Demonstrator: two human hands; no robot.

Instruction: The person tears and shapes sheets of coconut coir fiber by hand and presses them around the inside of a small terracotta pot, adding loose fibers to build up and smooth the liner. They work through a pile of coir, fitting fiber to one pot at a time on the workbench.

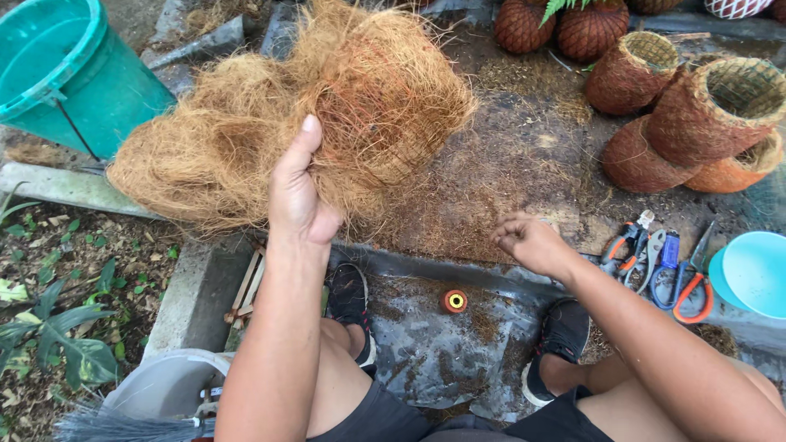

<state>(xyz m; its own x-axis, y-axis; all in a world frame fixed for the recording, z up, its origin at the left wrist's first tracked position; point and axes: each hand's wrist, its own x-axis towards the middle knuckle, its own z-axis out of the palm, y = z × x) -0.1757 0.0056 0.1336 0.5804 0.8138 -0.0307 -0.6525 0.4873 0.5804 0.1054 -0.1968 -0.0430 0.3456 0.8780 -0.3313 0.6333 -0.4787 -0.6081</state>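
Observation:
My left hand [296, 196] is raised and grips a large shaggy mass of brown coconut fibre [286, 115], which has orange netting [368, 123] wrapped into its right side. My right hand [528, 240] hovers low over the dark work surface [524, 147], fingers curled together as if pinching something too small to make out. A small orange thread spool [454, 301] stands on the grey sheet [442, 344] between my feet.
Several finished fibre pots [704, 115] lie at the upper right. Pliers and scissors [659, 262] rest right of my right hand, beside a pale blue bowl [757, 274]. A teal bucket [70, 69] stands upper left; plants [57, 327] grow lower left.

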